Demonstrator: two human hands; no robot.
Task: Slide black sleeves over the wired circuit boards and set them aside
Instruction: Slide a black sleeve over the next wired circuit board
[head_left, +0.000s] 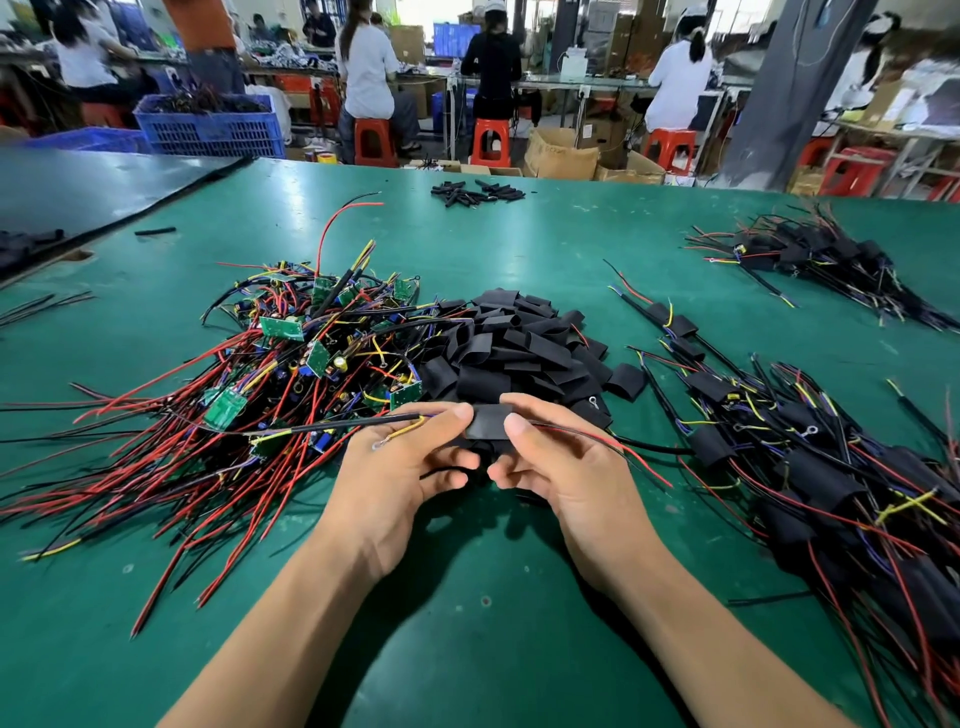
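Left hand (410, 462): grip closed, pinching the black sleeve (491, 422) at frame centre.
Right hand (563, 467): grip closed, pinching the same sleeve.
Bare boards (291, 358): heap, centre left of tabletop (467, 623).
Sleeved boards (810, 467): right edge.

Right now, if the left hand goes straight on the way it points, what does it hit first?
Probably the heap of loose black sleeves, just beyond the sleeve that the left hand and right hand pinch. Depth is unclear.
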